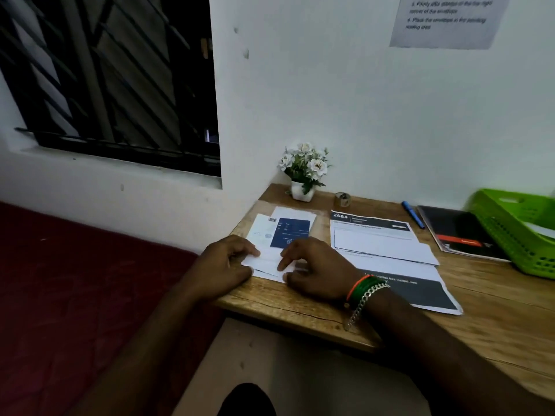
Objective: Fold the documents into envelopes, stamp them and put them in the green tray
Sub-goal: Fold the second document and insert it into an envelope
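- Document (270,247) lay at the worktop's (300,298) nine-o'clock edge — the left hand (223,265) pinched its near edge.
- Right hand (312,265), fingers (283,262) extended, pressed it — best to align corners before creasing.

A: Where is free room found on the wooden desk (495,319)?

B: Bare wood is seen at the near right, in front of the green tray (516,235). A narrow strip is also left open between the small papers (282,232) and the large printed sheets (387,253).

A: What is placed in the way at the back?

B: The back edge is occupied by a flower pot (302,190), a tape roll (342,199), a blue pen (413,214) and a dark notebook (459,232). The notebook is set just beside the tray. The wall (360,100) closes the far side, and the left corner is blocked by both hands.
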